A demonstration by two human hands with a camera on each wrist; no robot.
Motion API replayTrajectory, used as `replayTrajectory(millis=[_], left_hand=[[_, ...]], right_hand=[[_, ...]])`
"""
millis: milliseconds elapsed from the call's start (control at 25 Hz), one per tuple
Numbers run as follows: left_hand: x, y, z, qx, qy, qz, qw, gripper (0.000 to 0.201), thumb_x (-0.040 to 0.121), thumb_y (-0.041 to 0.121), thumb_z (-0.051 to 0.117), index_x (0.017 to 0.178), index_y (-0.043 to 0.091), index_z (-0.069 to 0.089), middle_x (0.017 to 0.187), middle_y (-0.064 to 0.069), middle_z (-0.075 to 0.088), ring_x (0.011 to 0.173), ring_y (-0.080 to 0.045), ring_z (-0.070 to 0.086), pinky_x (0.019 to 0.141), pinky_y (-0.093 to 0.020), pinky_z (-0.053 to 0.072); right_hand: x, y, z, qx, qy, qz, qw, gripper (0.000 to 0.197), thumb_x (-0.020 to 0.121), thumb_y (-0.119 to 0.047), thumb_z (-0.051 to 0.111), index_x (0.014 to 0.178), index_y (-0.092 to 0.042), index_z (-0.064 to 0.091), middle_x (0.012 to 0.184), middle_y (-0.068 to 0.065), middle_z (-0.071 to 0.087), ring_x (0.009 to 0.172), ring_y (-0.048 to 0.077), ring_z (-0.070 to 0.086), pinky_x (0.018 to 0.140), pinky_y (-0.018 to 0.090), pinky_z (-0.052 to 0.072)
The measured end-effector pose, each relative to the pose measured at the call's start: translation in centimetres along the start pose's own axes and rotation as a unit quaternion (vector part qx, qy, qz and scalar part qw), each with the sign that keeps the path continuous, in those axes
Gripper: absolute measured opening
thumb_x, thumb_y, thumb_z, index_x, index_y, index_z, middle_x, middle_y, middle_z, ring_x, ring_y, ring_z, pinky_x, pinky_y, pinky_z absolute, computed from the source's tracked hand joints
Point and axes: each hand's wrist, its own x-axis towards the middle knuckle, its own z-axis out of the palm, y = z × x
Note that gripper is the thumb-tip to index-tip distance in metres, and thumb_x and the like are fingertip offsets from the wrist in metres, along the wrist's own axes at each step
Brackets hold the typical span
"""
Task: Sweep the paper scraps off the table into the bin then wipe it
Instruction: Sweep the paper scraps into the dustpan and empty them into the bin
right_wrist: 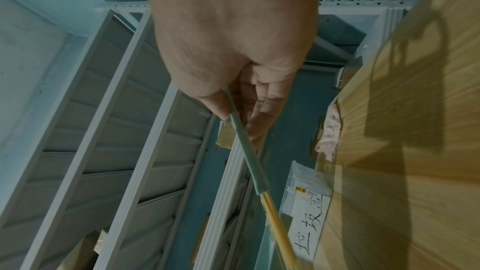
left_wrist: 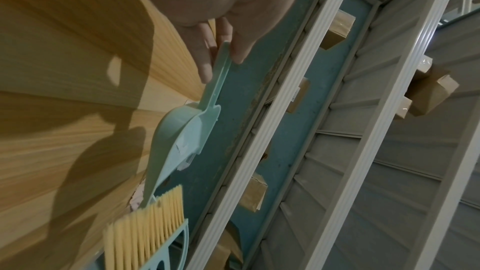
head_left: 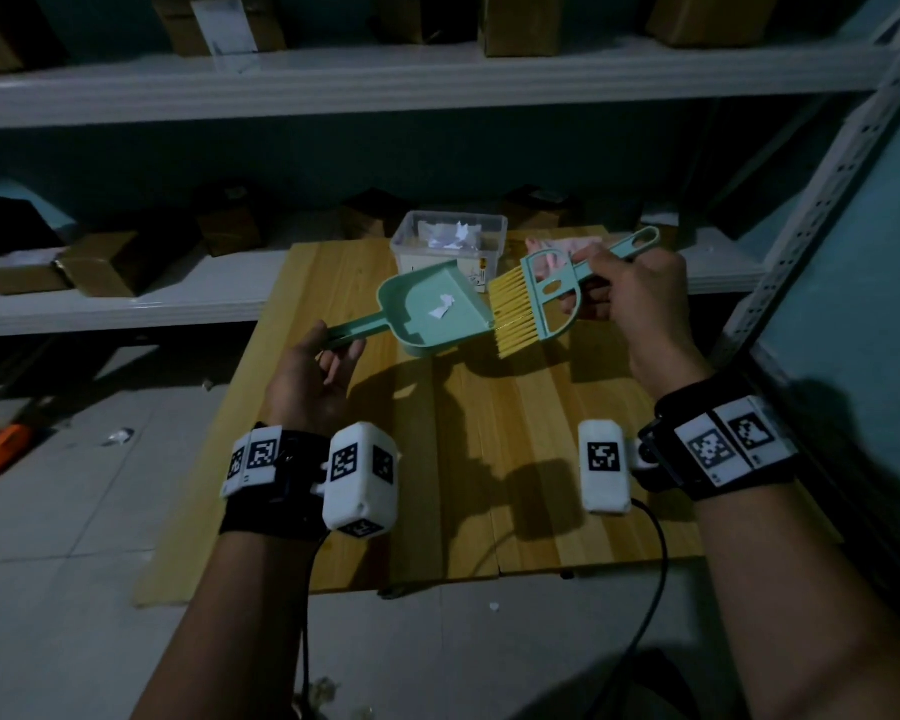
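A mint-green dustpan (head_left: 435, 309) hangs above the wooden table (head_left: 489, 459), with one white paper scrap (head_left: 441, 307) lying in it. My left hand (head_left: 323, 366) pinches the dustpan's handle (left_wrist: 221, 69) at its end. My right hand (head_left: 630, 288) grips the handle of a mint-green brush (head_left: 546, 298), whose yellow bristles (head_left: 513, 314) touch the dustpan's open lip. Behind them stands a clear plastic bin (head_left: 450, 241) holding white paper scraps. A pink cloth (head_left: 557, 252) lies at the table's far right, partly hidden by the brush.
White metal shelves (head_left: 333, 80) with cardboard boxes run behind and left of the table. A slotted shelf upright (head_left: 827, 189) rises at the right. The tiled floor (head_left: 74, 511) at left carries small scraps and an orange object (head_left: 1, 449).
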Motion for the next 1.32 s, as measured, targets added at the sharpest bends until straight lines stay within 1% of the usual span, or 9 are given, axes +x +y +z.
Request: replayTrajectory(millis=[160, 320, 520, 720, 880, 1000, 1080, 1200, 1320], left_hand=[[-0.1, 0.0, 0.1, 0.008, 0.017, 0.002, 1.000, 0.033, 0.089, 0.012, 0.068, 0.121, 0.005, 0.059, 0.108, -0.014, 0.057, 0.093, -0.025, 0.067, 0.072, -0.032, 0.063], [-0.4, 0.0, 0.4, 0.002, 0.017, 0.001, 1.000, 0.028, 0.091, 0.010, 0.065, 0.118, 0.004, 0.060, 0.102, -0.014, 0.057, 0.091, -0.024, 0.066, 0.070, -0.031, 0.063], [-0.5, 0.0, 0.3, -0.006, 0.009, -0.005, 1.000, 0.028, 0.091, 0.010, 0.065, 0.118, 0.003, 0.060, 0.103, -0.014, 0.059, 0.092, -0.025, 0.067, 0.077, -0.034, 0.062], [-0.3, 0.0, 0.5, 0.004, 0.013, -0.017, 1.000, 0.028, 0.092, 0.012, 0.064, 0.118, 0.003, 0.059, 0.103, -0.014, 0.061, 0.092, -0.026, 0.068, 0.082, -0.034, 0.061], [0.1, -0.1, 0.5, 0.022, 0.011, -0.016, 1.000, 0.024, 0.094, 0.013, 0.063, 0.116, 0.003, 0.058, 0.102, -0.013, 0.060, 0.095, -0.024, 0.068, 0.070, -0.033, 0.062], [0.3, -0.2, 0.5, 0.032, 0.018, 0.000, 0.999, 0.026, 0.092, 0.014, 0.064, 0.115, 0.004, 0.059, 0.102, -0.013, 0.063, 0.091, -0.024, 0.070, 0.070, -0.032, 0.062], [0.3, -0.2, 0.8, 0.025, 0.025, 0.031, 0.999, 0.032, 0.089, 0.013, 0.068, 0.119, 0.005, 0.060, 0.109, -0.015, 0.066, 0.094, -0.025, 0.071, 0.071, -0.032, 0.063], [0.3, 0.5, 2.3, 0.023, 0.010, 0.080, 0.996, 0.037, 0.087, 0.014, 0.071, 0.121, 0.005, 0.062, 0.115, -0.016, 0.067, 0.095, -0.025, 0.072, 0.074, -0.032, 0.062], [0.8, 0.8, 4.6, 0.039, -0.023, 0.089, 0.995, 0.040, 0.087, 0.017, 0.073, 0.121, 0.000, 0.061, 0.117, -0.019, 0.069, 0.093, -0.027, 0.073, 0.072, -0.030, 0.062]], right_hand=[[-0.2, -0.3, 0.2, -0.002, 0.004, -0.005, 1.000, 0.011, 0.096, -0.018, 0.059, 0.087, -0.020, 0.065, 0.093, 0.007, 0.074, 0.079, 0.017, 0.075, 0.065, 0.031, 0.060], [-0.3, -0.4, 0.2, -0.015, -0.001, -0.009, 1.000, 0.012, 0.095, -0.018, 0.060, 0.084, -0.021, 0.064, 0.086, 0.003, 0.073, 0.073, 0.014, 0.074, 0.062, 0.027, 0.060], [0.6, 0.1, -0.1, -0.025, 0.027, 0.003, 0.999, 0.017, 0.096, -0.016, 0.059, 0.103, -0.003, 0.066, 0.089, 0.009, 0.074, 0.068, 0.016, 0.074, 0.059, 0.028, 0.060], [0.8, 0.4, -0.2, -0.019, 0.035, -0.008, 0.999, 0.021, 0.096, -0.017, 0.059, 0.105, 0.000, 0.067, 0.089, 0.008, 0.074, 0.071, 0.018, 0.074, 0.061, 0.029, 0.060], [0.9, 0.3, -0.3, 0.022, 0.055, -0.010, 0.998, 0.014, 0.093, -0.015, 0.061, 0.099, -0.004, 0.068, 0.084, 0.007, 0.074, 0.070, 0.019, 0.074, 0.058, 0.027, 0.059], [1.4, 0.8, -0.6, 0.031, 0.078, 0.001, 0.996, 0.018, 0.094, -0.015, 0.060, 0.105, -0.002, 0.067, 0.089, 0.009, 0.074, 0.072, 0.019, 0.074, 0.058, 0.026, 0.058], [1.6, 1.3, -0.8, 0.018, 0.081, 0.015, 0.996, 0.015, 0.094, -0.016, 0.061, 0.102, -0.006, 0.067, 0.090, 0.010, 0.074, 0.072, 0.018, 0.075, 0.059, 0.027, 0.058], [1.7, 1.5, -0.7, 0.010, 0.075, 0.020, 0.997, 0.018, 0.094, -0.017, 0.060, 0.107, -0.006, 0.066, 0.091, 0.010, 0.074, 0.073, 0.018, 0.075, 0.062, 0.030, 0.060], [2.2, 1.8, -0.5, -0.015, 0.080, 0.020, 0.996, 0.021, 0.095, -0.020, 0.060, 0.108, -0.005, 0.067, 0.091, 0.008, 0.074, 0.075, 0.017, 0.074, 0.068, 0.035, 0.062]])
